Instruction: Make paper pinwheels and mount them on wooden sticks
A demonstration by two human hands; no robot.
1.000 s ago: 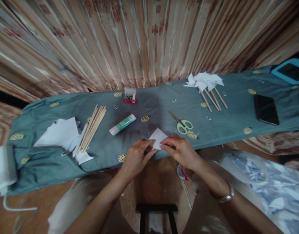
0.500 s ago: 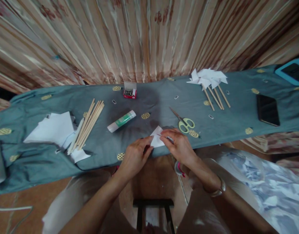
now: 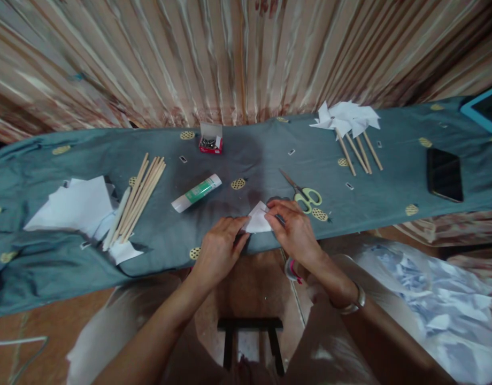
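A small folded white paper (image 3: 257, 220) lies at the near edge of a long board covered in grey-blue cloth (image 3: 390, 182). My left hand (image 3: 218, 251) pinches its left side with curled fingers. My right hand (image 3: 294, 231) presses and grips its right side, fingers closed on the fold. Green-handled scissors (image 3: 306, 195) lie just beyond my right hand. A glue stick (image 3: 196, 192) with a green label rests to the upper left of the paper.
Wooden sticks (image 3: 139, 198) and white paper sheets (image 3: 75, 207) lie at the left. A red box of clips (image 3: 209, 141) sits at the back. Finished paper pinwheels on sticks (image 3: 348, 125) lie at the right, near a black phone (image 3: 444, 174) and a blue tablet (image 3: 484, 107). A curtain hangs behind.
The paper has been folded from a square shape into a smaller triangle-like shape. Both hands have closed in on it, and the view has tilted slightly downward.
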